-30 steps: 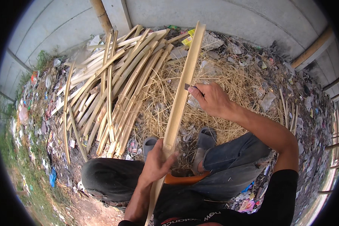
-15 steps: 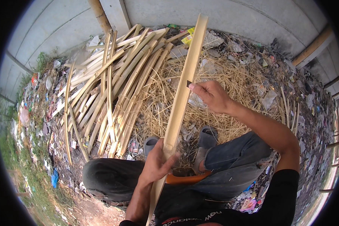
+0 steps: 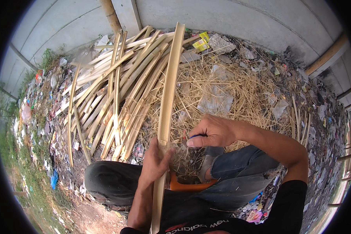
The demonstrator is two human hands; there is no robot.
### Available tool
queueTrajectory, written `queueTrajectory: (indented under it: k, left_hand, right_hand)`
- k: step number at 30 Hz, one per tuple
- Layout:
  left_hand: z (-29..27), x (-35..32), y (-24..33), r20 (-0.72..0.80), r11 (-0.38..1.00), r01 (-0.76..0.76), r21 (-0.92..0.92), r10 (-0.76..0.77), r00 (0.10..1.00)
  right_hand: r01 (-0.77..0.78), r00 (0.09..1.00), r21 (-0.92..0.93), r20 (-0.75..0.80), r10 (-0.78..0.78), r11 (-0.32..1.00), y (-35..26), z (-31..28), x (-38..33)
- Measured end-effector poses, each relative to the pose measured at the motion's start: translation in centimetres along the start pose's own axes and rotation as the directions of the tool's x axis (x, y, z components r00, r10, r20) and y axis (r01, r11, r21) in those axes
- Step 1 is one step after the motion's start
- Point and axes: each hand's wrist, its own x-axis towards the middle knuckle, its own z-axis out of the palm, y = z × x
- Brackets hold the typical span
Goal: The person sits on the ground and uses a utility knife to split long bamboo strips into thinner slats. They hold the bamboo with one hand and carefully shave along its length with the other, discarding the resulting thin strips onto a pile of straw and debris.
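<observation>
Small tool mostly hidden in R fingers — only a dark-blue sliver shows clearly, full shape n/a. L fingers cover pt of bamboo strip; its near end's cut off at btm edge. Grey sandal partly hidden. Orange item mostly blocked by trousers — kind unclear. Far-R litter blurred, too small to ID.

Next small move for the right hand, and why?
Probably bring the small tool in the right hand leftward onto the bamboo strip: the tool is off the strip, to its right, while the left hand grips the strip, hollow face showing.
</observation>
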Motion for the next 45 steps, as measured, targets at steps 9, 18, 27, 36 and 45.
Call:
queueTrajectory:
  k: [9,18,27,36,45]
  left_hand:
    - [0.7,-0.7,0.4,0.155,0.998,0.052,-0.031,-0.046,0.987]
    - [0.6,-0.8,1.3,0.2,0.994,0.112,0.005,-0.111,0.974]
    - [0.3,-0.4,1.5,0.177,0.995,0.097,-0.003,-0.096,0.98]
    - [0.1,-0.4,1.4,0.137,0.998,0.036,-0.044,-0.03,0.99]
    - [0.0,-0.9,1.4,0.171,0.997,0.031,0.073,-0.043,0.984]
  right_hand:
    - [-0.224,0.79,-0.362,-0.611,-0.049,0.905,3.8,-5.4,0.0]
    - [-0.295,0.853,-0.466,-0.522,0.011,0.834,3.6,-4.1,0.0]
    - [-0.261,0.908,-0.449,-0.415,0.06,0.854,1.9,-1.4,0.6]
    - [-0.223,0.945,-0.465,-0.32,0.072,0.857,0.9,-0.5,1.1]
    - [-0.277,0.831,-0.364,-0.555,0.031,0.889,2.6,-4.9,1.1]
